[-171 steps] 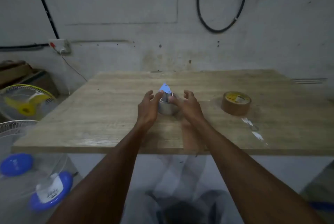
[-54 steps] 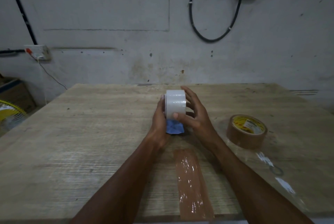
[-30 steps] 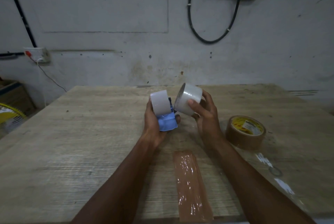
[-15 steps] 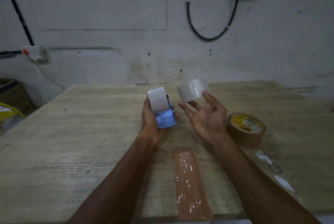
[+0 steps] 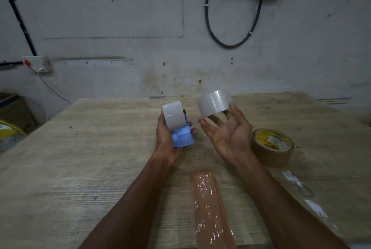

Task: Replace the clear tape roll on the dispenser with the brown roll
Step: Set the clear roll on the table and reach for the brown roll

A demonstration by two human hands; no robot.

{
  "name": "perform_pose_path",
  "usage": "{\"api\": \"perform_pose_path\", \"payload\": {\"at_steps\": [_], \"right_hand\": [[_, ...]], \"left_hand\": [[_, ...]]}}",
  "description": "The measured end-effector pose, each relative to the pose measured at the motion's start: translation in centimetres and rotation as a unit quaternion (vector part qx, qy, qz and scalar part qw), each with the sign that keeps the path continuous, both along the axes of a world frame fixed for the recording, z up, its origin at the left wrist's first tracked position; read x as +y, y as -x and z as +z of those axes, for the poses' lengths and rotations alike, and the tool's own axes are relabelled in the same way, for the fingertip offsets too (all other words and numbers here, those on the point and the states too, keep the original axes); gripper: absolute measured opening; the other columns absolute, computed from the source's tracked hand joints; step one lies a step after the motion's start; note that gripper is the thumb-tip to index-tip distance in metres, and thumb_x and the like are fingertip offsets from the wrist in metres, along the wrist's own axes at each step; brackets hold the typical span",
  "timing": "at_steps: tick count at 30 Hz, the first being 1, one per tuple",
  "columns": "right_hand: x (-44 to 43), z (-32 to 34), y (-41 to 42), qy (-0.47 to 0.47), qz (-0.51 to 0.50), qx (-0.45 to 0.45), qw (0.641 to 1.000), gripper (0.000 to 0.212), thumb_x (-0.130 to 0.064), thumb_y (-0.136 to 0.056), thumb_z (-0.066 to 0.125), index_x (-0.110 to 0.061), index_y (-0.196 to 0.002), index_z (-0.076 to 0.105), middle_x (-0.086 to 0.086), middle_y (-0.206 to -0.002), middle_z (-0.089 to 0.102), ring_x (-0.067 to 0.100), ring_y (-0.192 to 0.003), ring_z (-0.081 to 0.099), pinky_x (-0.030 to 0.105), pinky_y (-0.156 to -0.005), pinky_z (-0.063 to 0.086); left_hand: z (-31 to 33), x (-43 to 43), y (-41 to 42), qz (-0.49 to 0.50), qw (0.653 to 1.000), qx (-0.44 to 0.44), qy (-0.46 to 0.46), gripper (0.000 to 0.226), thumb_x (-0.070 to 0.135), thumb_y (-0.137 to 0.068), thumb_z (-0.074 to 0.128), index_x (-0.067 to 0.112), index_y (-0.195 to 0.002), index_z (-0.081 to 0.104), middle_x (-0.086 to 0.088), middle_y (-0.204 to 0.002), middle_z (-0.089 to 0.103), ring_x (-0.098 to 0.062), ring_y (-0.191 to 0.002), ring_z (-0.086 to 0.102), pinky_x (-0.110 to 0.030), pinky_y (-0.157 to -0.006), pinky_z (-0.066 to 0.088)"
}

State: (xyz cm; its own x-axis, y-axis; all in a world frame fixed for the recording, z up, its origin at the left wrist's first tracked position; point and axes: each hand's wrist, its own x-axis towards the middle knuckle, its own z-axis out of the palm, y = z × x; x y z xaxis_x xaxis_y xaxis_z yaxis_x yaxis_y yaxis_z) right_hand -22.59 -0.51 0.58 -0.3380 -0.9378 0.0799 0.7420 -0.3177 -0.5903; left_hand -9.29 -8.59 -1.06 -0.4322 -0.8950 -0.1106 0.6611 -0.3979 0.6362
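Note:
My left hand (image 5: 164, 142) grips the blue tape dispenser (image 5: 181, 139) above the middle of the table. A whitish cylinder (image 5: 173, 116) still sits on top of the dispenser. My right hand (image 5: 230, 138) is turned palm up just to the right. It holds the clear tape roll (image 5: 214, 103) at its fingertips, apart from the dispenser. The brown tape roll (image 5: 272, 148), with a yellow label inside its core, lies flat on the table right of my right wrist, untouched.
The wooden table (image 5: 80, 168) carries a strip of brown tape (image 5: 210, 208) stuck near its front edge, between my forearms. Clear tape scraps (image 5: 305, 192) lie front right. A yellow fan (image 5: 8, 136) stands off the left edge. A black cable (image 5: 228, 41) hangs on the wall behind.
My right hand pulled the clear roll sideways off the dispenser, moved it right and turned palm up. My left hand keeps the dispenser at the same spot.

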Motion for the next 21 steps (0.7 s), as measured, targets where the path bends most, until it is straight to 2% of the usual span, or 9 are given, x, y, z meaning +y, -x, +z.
{"api": "perform_pose_path", "payload": {"at_steps": [3,5,8,10,12,21], "right_hand": [[0.05,-0.07,0.07,-0.02,-0.069,0.085,0.994,0.06,-0.029,-0.081,0.068,-0.016,-0.136,0.049,0.016,-0.129,0.056,0.04,-0.103,0.062,0.042,-0.077,0.054],[0.06,0.03,0.11,-0.024,-0.106,0.122,0.987,0.066,-0.025,-0.077,0.07,-0.021,-0.138,0.047,0.01,-0.126,0.057,0.033,-0.098,0.059,0.036,-0.071,0.052],[-0.07,0.06,0.18,-0.023,-0.113,0.131,0.985,0.064,-0.025,-0.074,0.07,-0.028,-0.135,0.05,0.009,-0.126,0.055,0.026,-0.09,0.056,0.031,-0.064,0.05],[-0.16,-0.08,0.18,-0.02,-0.112,0.136,0.984,0.063,-0.025,-0.074,0.07,-0.03,-0.134,0.051,0.009,-0.128,0.054,0.024,-0.089,0.055,0.03,-0.063,0.049],[-0.17,-0.21,0.16,-0.018,-0.111,0.141,0.984,0.063,-0.026,-0.074,0.07,-0.03,-0.134,0.051,0.01,-0.13,0.054,0.024,-0.089,0.055,0.03,-0.063,0.049],[0.3,-0.1,-0.19,-0.013,-0.109,0.147,0.983,0.065,-0.029,-0.078,0.069,-0.026,-0.139,0.048,0.01,-0.128,0.057,0.027,-0.091,0.061,0.033,-0.066,0.052]], "left_hand": [[0.03,0.04,-0.06,-0.002,1.0,-0.003,-0.007,0.051,0.05,-0.104,0.035,0.006,-0.106,0.061,-0.016,-0.1,0.061,-0.026,-0.086,0.06,-0.04,-0.081,0.051],[0.41,0.41,-0.06,-0.004,1.0,-0.012,-0.004,0.051,0.05,-0.104,0.034,0.007,-0.103,0.061,-0.017,-0.1,0.059,-0.026,-0.083,0.058,-0.039,-0.077,0.049],[0.81,0.7,-0.03,-0.011,1.0,-0.02,-0.003,0.051,0.05,-0.104,0.033,0.008,-0.097,0.061,-0.018,-0.098,0.058,-0.027,-0.08,0.057,-0.039,-0.068,0.053],[0.7,0.62,0.01,-0.009,1.0,-0.016,-0.007,0.05,0.05,-0.104,0.034,0.008,-0.098,0.06,-0.019,-0.098,0.059,-0.028,-0.081,0.058,-0.033,-0.057,0.058],[0.49,0.42,-0.02,-0.011,1.0,-0.007,-0.013,0.05,0.05,-0.104,0.034,0.007,-0.099,0.06,-0.019,-0.098,0.059,-0.028,-0.081,0.058,-0.031,-0.052,0.059],[0.27,0.36,0.3,-0.044,0.999,0.007,-0.01,0.049,0.047,-0.104,0.037,0.006,-0.107,0.064,-0.016,-0.097,0.063,-0.027,-0.082,0.061,-0.035,-0.062,0.06]]}}
